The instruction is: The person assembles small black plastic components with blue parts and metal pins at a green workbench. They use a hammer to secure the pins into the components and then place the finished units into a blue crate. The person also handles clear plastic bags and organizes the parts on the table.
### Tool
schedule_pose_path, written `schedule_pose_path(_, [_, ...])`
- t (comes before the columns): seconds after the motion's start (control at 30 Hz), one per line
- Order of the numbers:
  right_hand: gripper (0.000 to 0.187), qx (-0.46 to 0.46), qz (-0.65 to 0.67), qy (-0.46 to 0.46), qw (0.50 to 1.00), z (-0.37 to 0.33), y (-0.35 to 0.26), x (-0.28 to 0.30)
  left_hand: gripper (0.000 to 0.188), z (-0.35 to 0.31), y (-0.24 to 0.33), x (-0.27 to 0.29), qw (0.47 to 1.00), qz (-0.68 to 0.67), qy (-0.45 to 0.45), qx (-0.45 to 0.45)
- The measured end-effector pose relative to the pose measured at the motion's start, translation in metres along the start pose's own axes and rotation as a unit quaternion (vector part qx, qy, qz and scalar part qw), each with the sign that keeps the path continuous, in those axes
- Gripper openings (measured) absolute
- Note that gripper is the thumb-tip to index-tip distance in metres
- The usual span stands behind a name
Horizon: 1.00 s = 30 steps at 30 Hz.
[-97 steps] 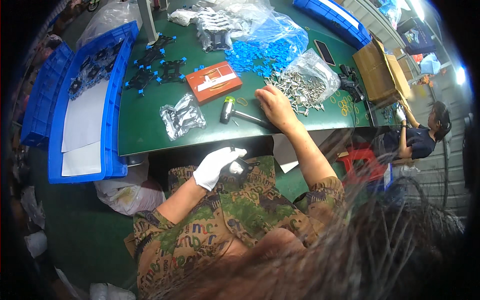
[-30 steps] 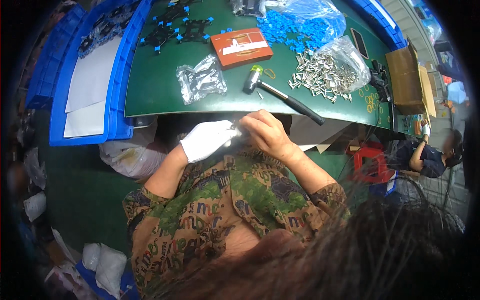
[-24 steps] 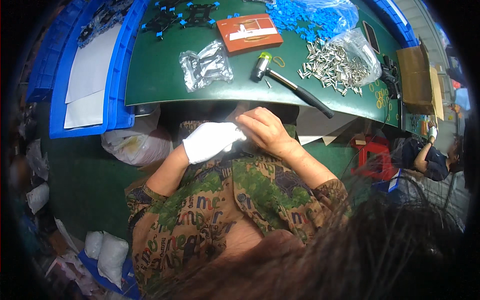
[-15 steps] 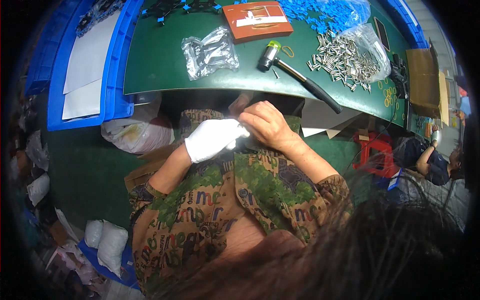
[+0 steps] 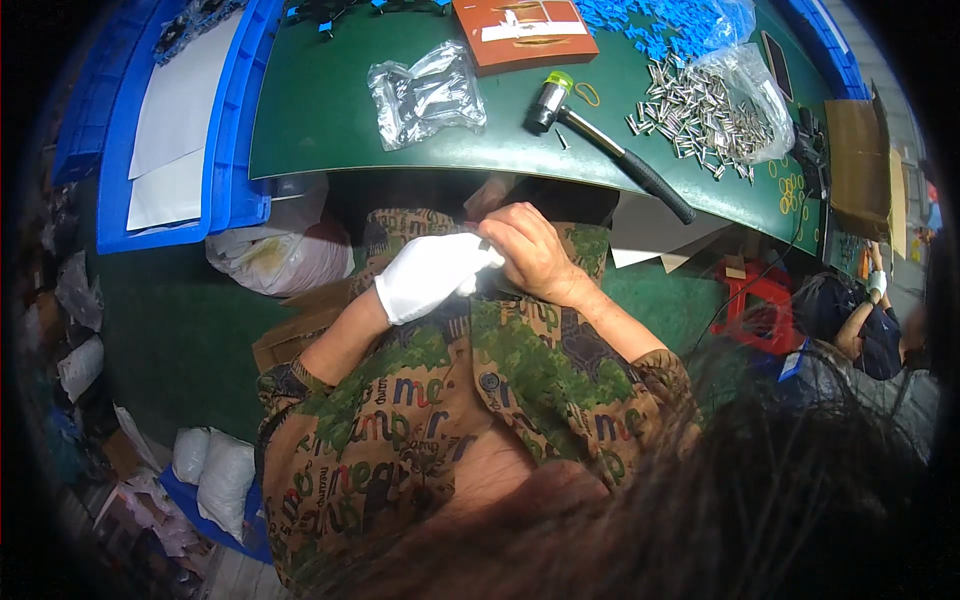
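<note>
Close together over my lap, just off the table's near edge, are my two hands. A white glove covers my left hand [image 5: 425,280], its fingers bent and pressed in toward the other hand. My right hand [image 5: 537,257] is bare, with its fingers curled and the tips meeting the gloved ones. Whatever lies between them is hidden by the fingers. Nearest on the green table [image 5: 330,125] are a clear plastic bag [image 5: 428,98] with dark parts inside and a hammer [image 5: 640,182] with a black grip and a yellow-green face.
Metal pins [image 5: 690,112] lie heaped beside a clear bag [image 5: 765,100]. Behind are small blue pieces [image 5: 640,25] and a reddish-brown box [image 5: 525,48]. Blue bins [image 5: 213,170] stand left, a cardboard box [image 5: 860,170] right. A red stool [image 5: 757,305] and a co-worker [image 5: 865,325] are farther right.
My hands keep the same closed pose against each other, with only slight finger movement. The view has shifted a little, so the table things sit slightly higher and farther right.
</note>
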State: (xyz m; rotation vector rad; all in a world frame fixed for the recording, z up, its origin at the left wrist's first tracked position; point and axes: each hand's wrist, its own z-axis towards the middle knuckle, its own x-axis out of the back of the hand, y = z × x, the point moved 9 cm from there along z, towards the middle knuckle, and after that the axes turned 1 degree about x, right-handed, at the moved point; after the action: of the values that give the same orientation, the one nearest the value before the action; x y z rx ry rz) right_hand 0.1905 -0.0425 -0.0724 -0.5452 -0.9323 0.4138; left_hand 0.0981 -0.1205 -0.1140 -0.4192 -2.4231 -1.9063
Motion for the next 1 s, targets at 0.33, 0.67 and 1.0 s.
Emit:
schedule_pose_path(0.33, [0.037,0.006,0.017,0.017,1.000,0.000,0.000,-0.001,0.027,0.000,0.011,0.003,0.999,0.042,0.010,-0.032])
schedule_pose_path(0.67, [0.034,0.012,0.007,0.028,1.000,0.005,-0.004,0.004,0.024,-0.002,0.001,0.004,0.999,-0.016,0.034,0.004])
schedule_pose_path(1.0, [0.030,0.025,-0.021,0.068,0.997,0.005,-0.006,0.011,0.024,-0.003,0.008,0.005,0.998,-0.003,0.054,-0.034])
